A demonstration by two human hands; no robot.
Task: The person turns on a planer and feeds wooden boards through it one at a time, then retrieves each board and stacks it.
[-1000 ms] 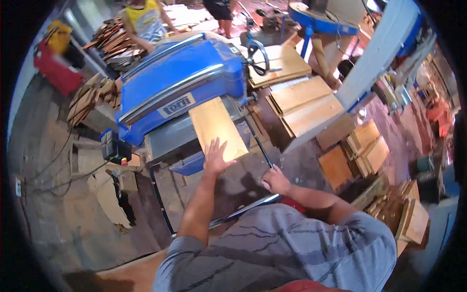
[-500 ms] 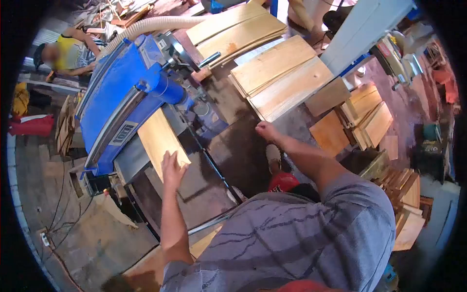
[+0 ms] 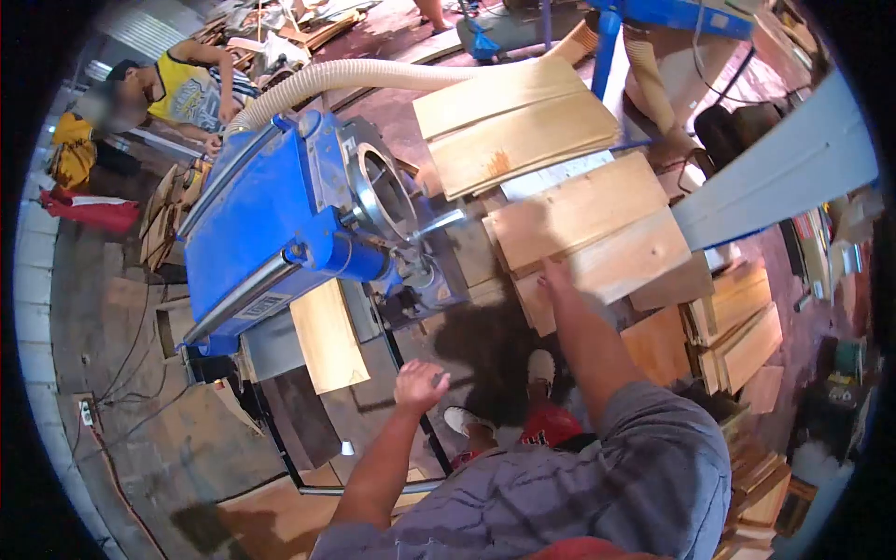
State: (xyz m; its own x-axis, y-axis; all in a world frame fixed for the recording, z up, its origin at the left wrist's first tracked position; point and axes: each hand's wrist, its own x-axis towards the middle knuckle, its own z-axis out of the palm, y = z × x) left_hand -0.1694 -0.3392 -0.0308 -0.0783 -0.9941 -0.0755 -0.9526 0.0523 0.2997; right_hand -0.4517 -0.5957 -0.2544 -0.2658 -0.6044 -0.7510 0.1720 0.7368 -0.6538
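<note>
Wooden board [image 3: 329,341] sticks out from near side of blue thickness planer [image 3: 245,219], clear of both hands. Left hand [image 3: 422,386] in front of planer, near board but apart from it, fingers curled together. Right hand [image 3: 557,275] off planer's handwheel [image 3: 364,191] side, at near edge of stacked planks [image 3: 607,210]; cannot tell whether fingers clamp plank. Ribbed hose [image 3: 373,75] and co-worker [image 3: 191,89] at planer's far side.
</note>
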